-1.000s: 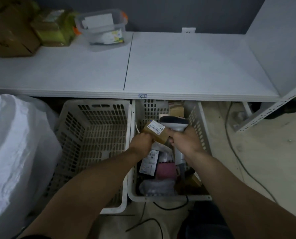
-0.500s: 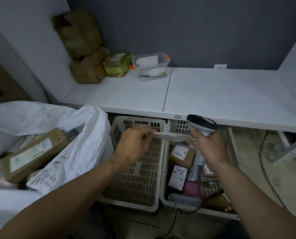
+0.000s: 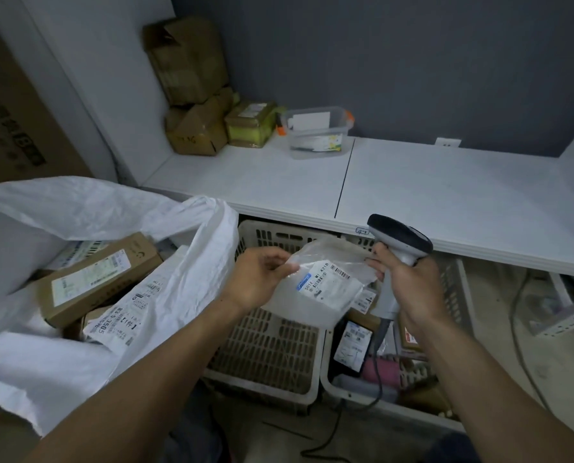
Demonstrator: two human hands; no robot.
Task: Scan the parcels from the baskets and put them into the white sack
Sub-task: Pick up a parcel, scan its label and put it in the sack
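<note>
I have my left hand (image 3: 262, 282) pinching the left edge of a clear plastic mailer (image 3: 322, 295), label up, held over the left basket (image 3: 268, 349) just beside the open white sack (image 3: 185, 262). My right hand (image 3: 409, 285) grips the barcode scanner (image 3: 400, 238) by its handle at the mailer's right edge. A cardboard box (image 3: 98, 279) lies in the sack, and more parcels lie in the right basket (image 3: 345, 392).
</note>
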